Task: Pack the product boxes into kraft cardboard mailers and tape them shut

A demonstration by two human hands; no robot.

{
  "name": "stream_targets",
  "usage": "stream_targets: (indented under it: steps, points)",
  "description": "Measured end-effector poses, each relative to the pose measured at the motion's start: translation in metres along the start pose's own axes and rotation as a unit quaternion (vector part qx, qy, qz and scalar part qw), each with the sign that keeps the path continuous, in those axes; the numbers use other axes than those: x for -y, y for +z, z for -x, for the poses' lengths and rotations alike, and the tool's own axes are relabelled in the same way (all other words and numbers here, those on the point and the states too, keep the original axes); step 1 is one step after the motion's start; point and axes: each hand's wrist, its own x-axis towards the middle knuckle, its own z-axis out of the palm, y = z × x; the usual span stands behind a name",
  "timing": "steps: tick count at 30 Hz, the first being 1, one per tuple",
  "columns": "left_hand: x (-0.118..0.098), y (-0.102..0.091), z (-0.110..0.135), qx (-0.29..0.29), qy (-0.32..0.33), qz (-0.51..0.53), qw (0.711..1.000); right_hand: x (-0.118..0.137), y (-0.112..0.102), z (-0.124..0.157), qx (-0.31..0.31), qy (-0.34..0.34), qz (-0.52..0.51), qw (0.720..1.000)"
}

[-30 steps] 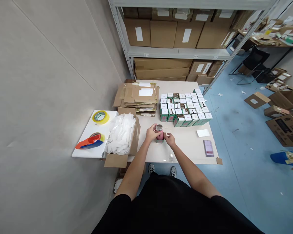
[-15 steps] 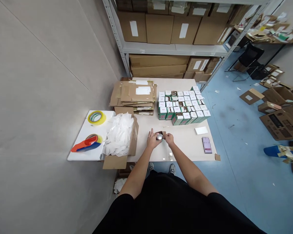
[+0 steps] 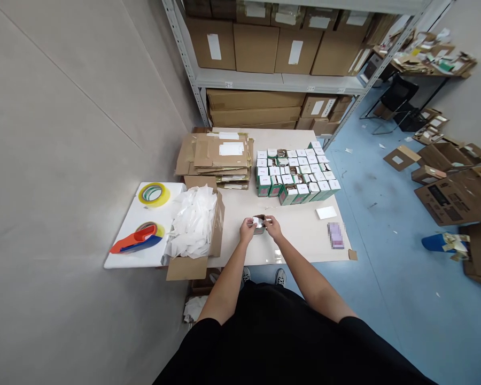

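My left hand [image 3: 246, 230] and right hand [image 3: 273, 226] meet over the near middle of the table [image 3: 304, 240], both closed on a box [image 3: 258, 225] held between them. The left hand's fingers pinch the box's white top flap; the right hand grips the other side. The box is small and mostly covered, so I can't tell whether it rests on the table or is lifted. Behind it, well apart, stands a block of green boxes [image 3: 294, 175] with white tops, a few of them open. Left of those is a stack of flat cardboard [image 3: 216, 155]. Near my left hand is a carton [image 3: 184, 266] of white bags. Further left lie a tape roll [image 3: 154, 193] and a tape gun [image 3: 136, 239]. To my right are a white card [image 3: 326, 213] and a blurred purple item [image 3: 335, 235].
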Motion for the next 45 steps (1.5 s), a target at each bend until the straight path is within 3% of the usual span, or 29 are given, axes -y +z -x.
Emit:
stream_targets:
  steps: [4,8,10,14,20,26,29,32,37,40,45]
  points:
    - [0.000,0.000,-0.002,-0.005,-0.044,-0.038,0.998,-0.001,-0.002,0.003,0.031,-0.001,0.018,0.999]
    - [0.002,0.000,0.001,0.022,-0.054,-0.045,0.997,-0.011,0.001,0.005,-0.039,0.076,-0.002,0.996]
    - [0.001,0.001,0.002,0.028,-0.040,-0.031,0.998,-0.015,0.007,0.004,-0.042,0.087,-0.037,0.995]
    - [-0.009,-0.001,-0.007,0.025,-0.028,-0.040,0.998,-0.006,0.024,-0.013,-0.001,0.057,-0.074,0.996]
    - [-0.026,-0.018,-0.051,0.010,0.022,-0.041,0.999,0.028,0.047,-0.058,0.030,-0.016,-0.066,0.997]
    - [-0.021,-0.018,-0.070,0.029,-0.013,-0.023,0.999,0.028,0.052,-0.070,0.053,-0.022,-0.044,0.997]
    - [-0.026,-0.015,-0.069,-0.002,-0.059,-0.065,0.996,0.026,0.045,-0.069,0.055,0.007,-0.012,0.998]
    - [-0.038,-0.017,-0.060,-0.073,-0.064,-0.117,0.988,0.030,0.034,-0.063,0.040,0.035,0.005,0.999]
    - [-0.057,-0.026,-0.018,-0.122,0.058,-0.123,0.983,0.041,0.005,-0.036,0.016,0.023,-0.064,0.998]
    - [-0.065,-0.030,0.015,-0.147,0.105,-0.081,0.980,0.049,-0.017,-0.014,0.011,-0.025,-0.109,0.994]
    - [-0.084,-0.044,0.065,-0.137,0.220,-0.072,0.963,0.076,-0.045,0.014,0.047,-0.136,-0.124,0.982]
